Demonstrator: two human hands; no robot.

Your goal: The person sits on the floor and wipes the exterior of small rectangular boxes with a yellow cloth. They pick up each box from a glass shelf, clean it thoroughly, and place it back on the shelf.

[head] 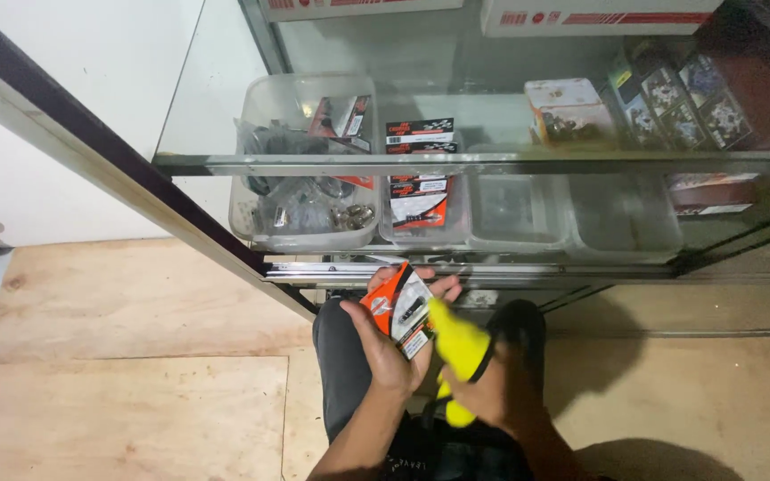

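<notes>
1. Left hand clasped on a small orange packet, thumb across the front, fingers curled behind the top edge.
2. Right hand clenched round a yellow cloth, pressed against the packet's lower right corner, just beyond the left thumb.
3. Packet held in front of the knees, just below the cabinet rail, tilted with its top toward the glass.
4. Probably light and fairly stiff: flat printed card with a small dark part under a glossy face. Likely slippery across that face, so best gripped by the edges, as now, not by pinching the middle.
5. Probably bends at the corners if squeezed hard; contents too small to judge for fragility.
6. Cloth looks soft and limp, bunched in the fist, one end hanging below it; takes any hold.
7. Above the grip, behind glass: clear tubs, one with bagged metal parts, the next with similar packets; cartons on the upper shelf.
</notes>
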